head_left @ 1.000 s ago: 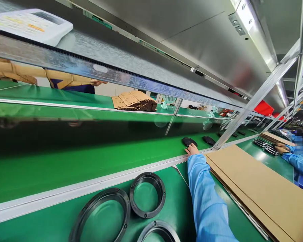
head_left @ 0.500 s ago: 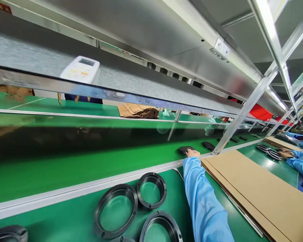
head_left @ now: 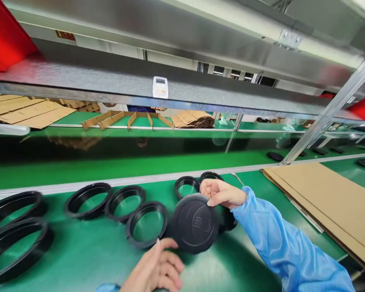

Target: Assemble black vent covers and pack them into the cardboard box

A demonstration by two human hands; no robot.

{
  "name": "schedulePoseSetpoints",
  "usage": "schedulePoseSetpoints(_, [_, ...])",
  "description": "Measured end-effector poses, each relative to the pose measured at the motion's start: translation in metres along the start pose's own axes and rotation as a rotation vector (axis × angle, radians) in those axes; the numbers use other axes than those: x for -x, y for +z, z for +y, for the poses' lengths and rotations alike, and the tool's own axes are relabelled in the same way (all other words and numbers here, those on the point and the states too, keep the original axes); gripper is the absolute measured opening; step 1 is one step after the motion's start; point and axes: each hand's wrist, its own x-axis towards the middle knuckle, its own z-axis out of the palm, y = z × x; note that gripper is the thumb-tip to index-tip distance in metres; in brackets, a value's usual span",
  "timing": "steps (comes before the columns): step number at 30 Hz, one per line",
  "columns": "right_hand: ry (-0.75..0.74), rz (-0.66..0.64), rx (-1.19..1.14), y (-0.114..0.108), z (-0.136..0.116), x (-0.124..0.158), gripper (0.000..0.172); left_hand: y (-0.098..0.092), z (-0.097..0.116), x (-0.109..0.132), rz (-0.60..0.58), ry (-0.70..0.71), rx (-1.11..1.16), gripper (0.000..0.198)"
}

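A black round cover (head_left: 195, 223) with a raised emblem in its middle hangs over the green bench. My right hand (head_left: 221, 192), in a blue sleeve, pinches its upper right edge between thumb and fingers. Below and left of the cover is my left hand (head_left: 158, 265), fingers spread and slightly curled, holding nothing; it looks close to the cover's lower edge but apart from it. Just left of the cover lies a black ring (head_left: 147, 224). Another black ring (head_left: 187, 186) sits behind, and one more there is partly hidden by my right hand.
More black rings (head_left: 91, 200) lie along the bench to the left. Behind a pale rail runs a green belt (head_left: 158, 162), bearing a black disc (head_left: 274, 156). Cardboard sheets (head_left: 328, 198) are stacked at right. A metal shelf with a white remote (head_left: 160, 87) crosses above.
My right hand has brought the black cover from the belt back over the bench. My left hand has come into view. The camera has turned left.
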Motion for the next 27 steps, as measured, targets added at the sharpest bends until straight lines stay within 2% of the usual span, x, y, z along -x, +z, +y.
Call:
schedulePoseSetpoints(3, [0.151, -0.218, 0.04, 0.046, 0.015, -0.016, 0.039, 0.001, 0.002, 0.005, -0.217, -0.158, 0.272, 0.083])
schedulePoseSetpoints(6, [0.195, -0.289, 0.131, 0.076, 0.027, -0.033, 0.041, -0.003, 0.007, 0.016, -0.331, -0.152, 0.402, 0.086])
schedulePoseSetpoints(9, [0.108, -0.214, 0.252, 0.099, 0.033, -0.041, 0.04, -0.01, 0.01, 0.031, -0.379, -0.075, 0.465, 0.081])
schedulePoseSetpoints(12, [-0.079, -0.013, 0.462, 0.124, 0.037, -0.038, 0.041, -0.017, 0.009, 0.043, -0.395, 0.058, 0.515, 0.07])
schedulePoseSetpoints(14, [-0.248, 0.131, 0.685, 0.142, 0.042, -0.032, 0.055, -0.022, 0.007, 0.048, -0.399, 0.138, 0.529, 0.064])
schedulePoseSetpoints(15, [-0.335, 0.161, 0.796, 0.15, 0.044, -0.028, 0.07, -0.024, 0.006, 0.05, -0.407, 0.165, 0.531, 0.062])
schedulePoseSetpoints(17, [-0.482, 0.147, 0.957, 0.163, 0.049, -0.019, 0.104, -0.028, 0.004, 0.052, -0.446, 0.217, 0.536, 0.057])
schedulePoseSetpoints(18, [-0.534, 0.134, 1.001, 0.167, 0.052, -0.015, 0.111, -0.03, 0.004, 0.053, -0.467, 0.243, 0.54, 0.055])
schedulePoseSetpoints(19, [-0.573, 0.155, 1.029, 0.17, 0.054, -0.011, 0.107, -0.032, 0.004, 0.053, -0.486, 0.27, 0.544, 0.053])
schedulePoseSetpoints(20, [-0.606, 0.22, 1.052, 0.172, 0.058, -0.009, 0.094, -0.033, 0.004, 0.053, -0.503, 0.302, 0.549, 0.05])
schedulePoseSetpoints(23, [-0.683, 0.489, 1.135, 0.174, 0.073, -0.008, 0.046, -0.037, 0.008, 0.052, -0.559, 0.407, 0.563, 0.044])
schedulePoseSetpoints(25, [-0.708, 0.587, 1.197, 0.175, 0.088, -0.012, 0.035, -0.04, 0.011, 0.05, -0.598, 0.467, 0.583, 0.046])
schedulePoseSetpoints(27, [-0.701, 0.592, 1.24, 0.176, 0.102, -0.019, 0.034, -0.044, 0.012, 0.048, -0.583, 0.492, 0.603, 0.051])
